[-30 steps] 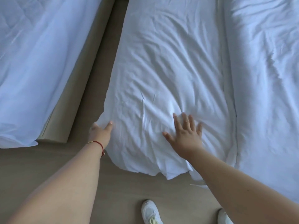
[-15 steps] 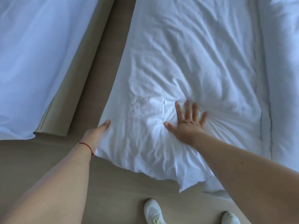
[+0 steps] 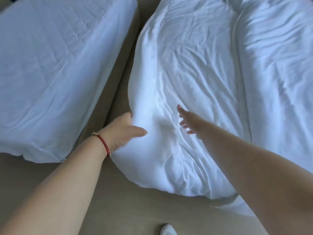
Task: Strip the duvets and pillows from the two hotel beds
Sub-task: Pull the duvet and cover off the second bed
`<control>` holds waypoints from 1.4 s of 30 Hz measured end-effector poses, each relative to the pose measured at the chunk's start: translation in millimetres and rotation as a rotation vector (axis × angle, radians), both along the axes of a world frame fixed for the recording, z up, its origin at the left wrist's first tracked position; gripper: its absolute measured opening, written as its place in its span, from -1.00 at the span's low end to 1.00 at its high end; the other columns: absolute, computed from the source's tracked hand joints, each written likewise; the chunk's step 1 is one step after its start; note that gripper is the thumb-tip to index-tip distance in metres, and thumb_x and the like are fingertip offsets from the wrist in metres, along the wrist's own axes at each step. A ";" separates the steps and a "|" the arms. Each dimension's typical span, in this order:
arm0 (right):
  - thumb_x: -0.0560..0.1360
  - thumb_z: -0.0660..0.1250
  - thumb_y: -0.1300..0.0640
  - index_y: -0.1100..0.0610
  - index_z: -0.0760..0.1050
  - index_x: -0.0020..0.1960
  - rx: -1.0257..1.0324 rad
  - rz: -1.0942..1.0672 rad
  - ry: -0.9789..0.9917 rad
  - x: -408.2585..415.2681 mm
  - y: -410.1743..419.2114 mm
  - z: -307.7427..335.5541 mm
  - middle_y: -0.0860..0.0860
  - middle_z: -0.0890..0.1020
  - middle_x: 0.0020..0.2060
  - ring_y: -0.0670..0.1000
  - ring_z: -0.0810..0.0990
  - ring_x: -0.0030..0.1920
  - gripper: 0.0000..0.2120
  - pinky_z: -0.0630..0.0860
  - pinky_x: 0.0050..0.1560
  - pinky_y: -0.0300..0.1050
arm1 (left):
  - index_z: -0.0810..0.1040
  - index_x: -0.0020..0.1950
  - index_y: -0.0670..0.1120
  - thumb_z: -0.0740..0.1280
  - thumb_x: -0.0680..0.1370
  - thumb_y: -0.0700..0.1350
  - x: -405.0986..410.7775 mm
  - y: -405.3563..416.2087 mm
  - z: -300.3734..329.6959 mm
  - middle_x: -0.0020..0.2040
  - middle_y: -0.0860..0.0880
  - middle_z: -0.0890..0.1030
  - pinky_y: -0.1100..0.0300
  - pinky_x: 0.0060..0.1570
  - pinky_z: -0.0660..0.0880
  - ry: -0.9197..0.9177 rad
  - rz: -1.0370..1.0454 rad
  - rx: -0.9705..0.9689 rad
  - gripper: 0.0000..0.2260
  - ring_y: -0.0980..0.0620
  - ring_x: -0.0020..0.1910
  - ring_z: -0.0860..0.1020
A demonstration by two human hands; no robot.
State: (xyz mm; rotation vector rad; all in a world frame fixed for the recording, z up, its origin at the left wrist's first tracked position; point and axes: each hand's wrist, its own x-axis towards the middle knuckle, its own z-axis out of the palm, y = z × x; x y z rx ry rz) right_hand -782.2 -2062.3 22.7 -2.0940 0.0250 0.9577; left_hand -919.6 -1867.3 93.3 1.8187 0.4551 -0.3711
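A crumpled white duvet [image 3: 186, 65] lies folded in a long bulging roll, its near end hanging down to the floor. My left hand [image 3: 123, 131] grips the roll's left edge, with the thumb on top and the fingers tucked round the side. A red string bracelet is on that wrist. Over the middle of the roll, my right hand [image 3: 188, 119] is blurred, with its fingers straight and spread. I cannot tell whether it touches the fabric. More white bedding [image 3: 279, 82] lies to the right of the roll.
On the left stands a bed [image 3: 50, 65] covered by a white sheet, with a beige base along its side. A narrow beige gap runs between it and the duvet. Beige floor [image 3: 118, 200] spreads in front, and my white shoe [image 3: 168, 229] shows at the bottom edge.
My left hand has closed round the duvet's left edge and bunched it up. My right hand has lifted from pressing flat and turned sideways. The view has shifted right.
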 end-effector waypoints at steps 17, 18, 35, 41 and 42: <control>0.49 0.38 0.18 0.23 0.55 0.03 0.402 -0.577 -0.217 7.9 -282.9 168.2 0.11 0.64 -0.17 0.05 0.62 -0.30 -0.84 0.53 -0.41 -0.23 | 0.22 0.41 0.01 0.45 0.33 0.17 45.8 -359.9 95.6 0.32 0.09 0.44 0.05 0.34 0.37 -0.160 -0.656 0.140 -0.26 0.07 0.30 0.44; 0.49 0.38 0.18 0.24 0.56 0.03 0.404 -0.613 -0.237 7.5 -314.6 171.4 0.12 0.64 -0.18 0.04 0.61 -0.32 -0.84 0.54 -0.42 -0.25 | 0.21 0.43 0.00 0.44 0.31 0.19 49.3 -387.6 97.4 0.32 0.08 0.45 0.06 0.33 0.38 -0.159 -0.691 0.136 -0.22 0.08 0.30 0.44; 0.49 0.36 -0.09 0.21 0.50 0.05 -0.294 -0.649 -0.177 26.9 -640.2 -16.7 0.11 0.62 -0.03 0.16 0.60 0.00 -0.64 0.47 0.04 -0.02 | 0.33 0.38 -0.02 0.23 0.59 0.08 67.2 -543.1 -73.2 0.36 -0.03 0.35 0.07 0.25 0.43 0.123 -0.407 0.475 -0.60 0.00 0.22 0.47; 0.38 0.36 -0.29 0.13 0.30 0.35 -0.476 -0.537 -0.321 31.0 -590.6 -43.5 0.15 0.39 0.26 0.18 0.31 0.34 -0.28 0.27 0.31 0.05 | 0.29 0.46 -0.02 0.25 0.58 0.02 86.2 -468.9 -85.8 0.43 -0.13 0.22 0.04 0.38 0.23 -0.037 -0.162 0.815 -0.55 -0.12 0.42 0.19; 0.41 0.31 -0.31 0.13 0.31 0.34 -0.541 -0.521 -0.321 34.4 -588.4 -46.1 0.16 0.36 0.26 0.19 0.28 0.35 -0.31 0.24 0.32 0.07 | 0.27 0.47 0.01 0.24 0.59 0.04 90.0 -464.2 -88.6 0.47 -0.12 0.17 0.02 0.39 0.20 -0.039 -0.165 0.844 -0.54 -0.12 0.45 0.13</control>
